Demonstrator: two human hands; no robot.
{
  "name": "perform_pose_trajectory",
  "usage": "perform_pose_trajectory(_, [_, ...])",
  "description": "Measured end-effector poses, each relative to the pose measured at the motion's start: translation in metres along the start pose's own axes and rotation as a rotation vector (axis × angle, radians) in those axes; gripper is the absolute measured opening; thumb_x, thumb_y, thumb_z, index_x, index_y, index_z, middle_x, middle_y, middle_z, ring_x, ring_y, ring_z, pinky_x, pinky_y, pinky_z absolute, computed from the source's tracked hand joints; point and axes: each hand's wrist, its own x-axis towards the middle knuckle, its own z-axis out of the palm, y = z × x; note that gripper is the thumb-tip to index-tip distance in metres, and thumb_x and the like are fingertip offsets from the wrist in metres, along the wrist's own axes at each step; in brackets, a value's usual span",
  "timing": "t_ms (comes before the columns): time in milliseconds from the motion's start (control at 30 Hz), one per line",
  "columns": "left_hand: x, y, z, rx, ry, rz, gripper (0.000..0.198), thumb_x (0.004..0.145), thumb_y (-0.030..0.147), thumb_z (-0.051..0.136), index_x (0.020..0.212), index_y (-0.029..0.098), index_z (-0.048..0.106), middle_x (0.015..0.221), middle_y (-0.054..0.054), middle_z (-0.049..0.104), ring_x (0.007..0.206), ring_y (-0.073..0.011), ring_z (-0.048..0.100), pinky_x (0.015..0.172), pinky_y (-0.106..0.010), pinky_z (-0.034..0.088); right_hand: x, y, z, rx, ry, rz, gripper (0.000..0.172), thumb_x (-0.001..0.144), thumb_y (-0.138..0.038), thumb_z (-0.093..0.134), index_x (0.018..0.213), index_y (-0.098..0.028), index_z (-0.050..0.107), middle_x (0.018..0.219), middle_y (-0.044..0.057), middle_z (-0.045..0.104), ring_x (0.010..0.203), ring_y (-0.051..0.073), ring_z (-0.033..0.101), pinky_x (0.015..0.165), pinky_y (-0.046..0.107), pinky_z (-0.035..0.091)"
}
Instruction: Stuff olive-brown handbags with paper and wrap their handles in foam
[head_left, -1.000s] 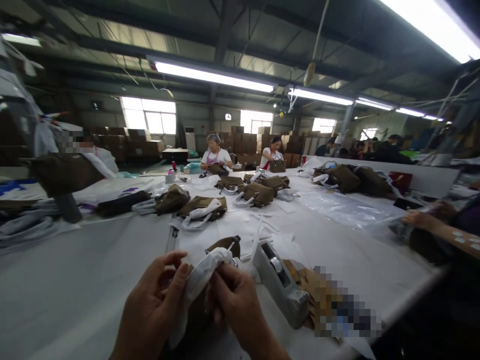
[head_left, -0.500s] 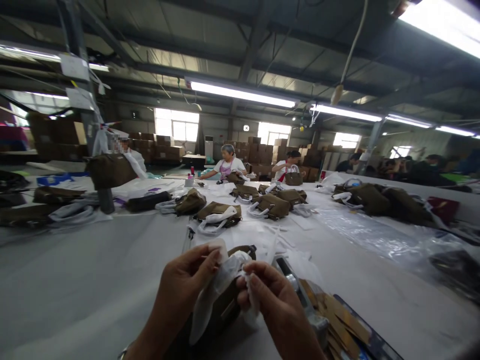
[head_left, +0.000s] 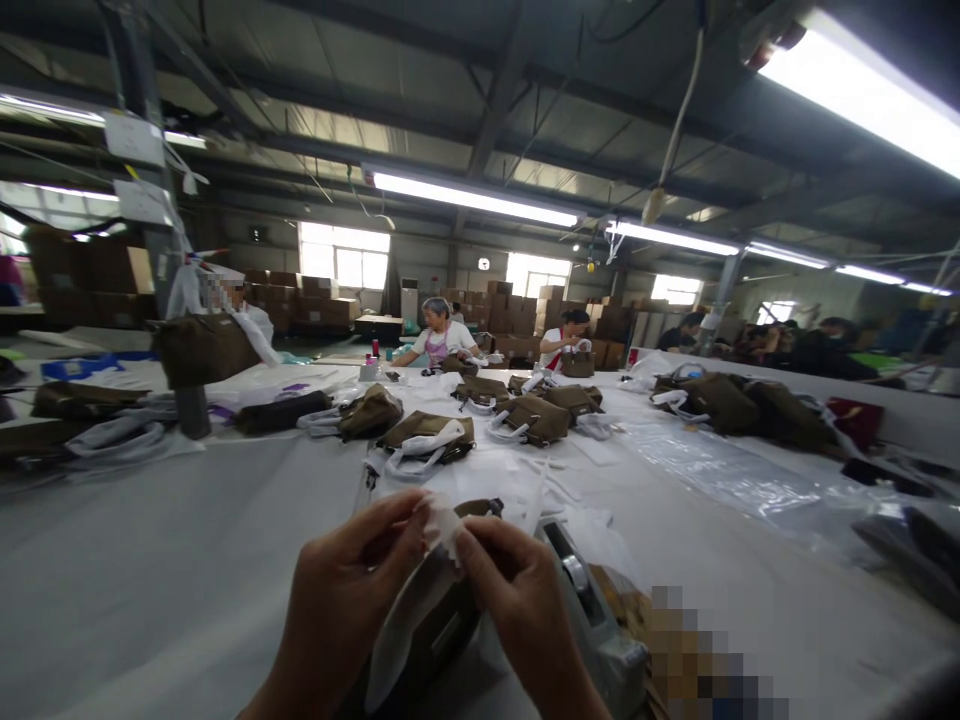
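Note:
My left hand (head_left: 349, 585) pinches one side of a thin white wrapping sheet (head_left: 442, 520) between thumb and fingers. Close beside it, my right hand (head_left: 517, 585) has its fingertips closed on the other side of the same sheet. Beneath both hands lies an olive-brown handbag (head_left: 442, 635), partly hidden by them. A longer white wrapped strip, probably the bag's handle, hangs down below my left hand. Just right of my right hand stands a grey tape dispenser (head_left: 619, 650).
Several brown handbags (head_left: 427, 435) with white-wrapped handles lie across the white table (head_left: 187, 560). Clear plastic sheets (head_left: 720, 480) spread at the right. A post (head_left: 193, 410) rises at the left. Co-workers (head_left: 439, 340) sit at the far side.
My right hand has moved up and left, up against my left fingertips, and now grips the sheet there. The view has shifted slightly to the right.

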Motion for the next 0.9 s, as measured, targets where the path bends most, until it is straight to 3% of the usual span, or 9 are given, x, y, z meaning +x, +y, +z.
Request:
perform_pose_trajectory(133, [-0.004, 0.001, -0.001, 0.065, 0.036, 0.093, 0.017, 0.081, 0.038, 0.077, 0.094, 0.029, 0.082, 0.088, 0.002, 0.082, 0.072, -0.0192, 0.078, 0.072, -0.022, 0.064, 0.003, -0.001, 0.002, -0.025, -0.005, 0.011, 0.038, 0.091, -0.051, 0.069, 0.078, -0.016, 0.074, 0.064, 0.001, 0.061, 0.059, 0.012, 0.049, 0.055, 0.024, 0.039])
perform_pose_trajectory(333, [-0.005, -0.003, -0.013, 0.203, -0.152, 0.458, 0.019, 0.089, 0.024, 0.071, 0.103, 0.029, 0.082, 0.108, -0.001, 0.081, 0.091, -0.0207, 0.079, 0.085, -0.021, 0.062, 0.004, -0.001, 0.003, 0.070, -0.031, -0.025, 0.033, 0.090, -0.051, 0.071, 0.087, -0.019, 0.078, 0.067, 0.000, 0.063, 0.057, 0.011, 0.047, 0.057, 0.023, 0.043])
perform_pose_trajectory(400, [-0.007, 0.000, -0.015, 0.167, -0.174, 0.426, 0.019, 0.092, 0.028, 0.067, 0.103, 0.030, 0.083, 0.108, -0.002, 0.081, 0.094, -0.0214, 0.079, 0.085, -0.022, 0.062, 0.004, 0.001, 0.005, 0.075, -0.044, -0.052, 0.033, 0.091, -0.051, 0.071, 0.090, -0.020, 0.079, 0.070, 0.001, 0.065, 0.057, 0.012, 0.050, 0.057, 0.024, 0.045])
perform_pose_trajectory(500, [-0.009, 0.007, -0.012, 0.104, -0.081, 0.209, 0.020, 0.090, 0.040, 0.067, 0.096, 0.029, 0.083, 0.095, -0.002, 0.082, 0.084, -0.0225, 0.080, 0.078, -0.024, 0.064, 0.004, 0.003, 0.008, -0.018, -0.029, -0.124, 0.031, 0.092, -0.048, 0.069, 0.086, -0.020, 0.078, 0.071, 0.002, 0.067, 0.061, 0.015, 0.058, 0.059, 0.025, 0.048])
perform_pose_trajectory(567, [-0.008, 0.011, -0.010, 0.054, -0.038, 0.090, 0.022, 0.084, 0.043, 0.075, 0.101, 0.030, 0.081, 0.089, 0.000, 0.082, 0.078, -0.0217, 0.079, 0.075, -0.024, 0.064, 0.004, 0.004, 0.010, -0.146, 0.038, -0.228, 0.022, 0.093, -0.041, 0.070, 0.083, -0.021, 0.075, 0.071, 0.001, 0.067, 0.063, 0.015, 0.060, 0.059, 0.024, 0.048])
perform_pose_trajectory(633, [-0.006, 0.013, -0.009, 0.016, -0.068, 0.048, 0.030, 0.080, 0.041, 0.079, 0.109, 0.031, 0.078, 0.088, 0.002, 0.082, 0.077, -0.0216, 0.080, 0.075, -0.023, 0.064, 0.004, 0.003, 0.010, -0.248, 0.156, -0.391, 0.008, 0.092, -0.031, 0.072, 0.091, -0.023, 0.073, 0.079, 0.000, 0.069, 0.059, 0.012, 0.059, 0.057, 0.022, 0.049])
perform_pose_trajectory(733, [-0.001, 0.013, -0.011, 0.049, -0.150, 0.097, 0.031, 0.082, 0.040, 0.077, 0.111, 0.030, 0.077, 0.086, 0.001, 0.082, 0.076, -0.0221, 0.080, 0.073, -0.025, 0.065, 0.004, -0.001, 0.004, -0.336, 0.222, -0.675, 0.019, 0.092, -0.019, 0.070, 0.109, -0.028, 0.070, 0.100, 0.003, 0.072, 0.061, 0.011, 0.062, 0.060, 0.023, 0.054])
perform_pose_trajectory(833, [0.001, 0.015, -0.013, 0.121, -0.132, 0.219, 0.025, 0.086, 0.037, 0.075, 0.110, 0.030, 0.077, 0.084, 0.003, 0.082, 0.075, -0.0203, 0.080, 0.074, -0.023, 0.064, 0.006, -0.006, -0.005, -0.479, 0.078, -0.842, 0.020, 0.094, -0.012, 0.065, 0.106, -0.027, 0.073, 0.097, 0.004, 0.073, 0.075, 0.015, 0.069, 0.068, 0.025, 0.055])
perform_pose_trajectory(900, [0.003, 0.019, -0.013, 0.154, -0.019, 0.273, 0.017, 0.084, 0.035, 0.078, 0.101, 0.030, 0.077, 0.084, 0.004, 0.082, 0.075, -0.0188, 0.079, 0.073, -0.021, 0.063, 0.008, -0.006, -0.010, -0.600, -0.033, -0.861, 0.018, 0.096, -0.011, 0.063, 0.103, -0.025, 0.074, 0.091, 0.004, 0.074, 0.076, 0.017, 0.069, 0.067, 0.027, 0.054])
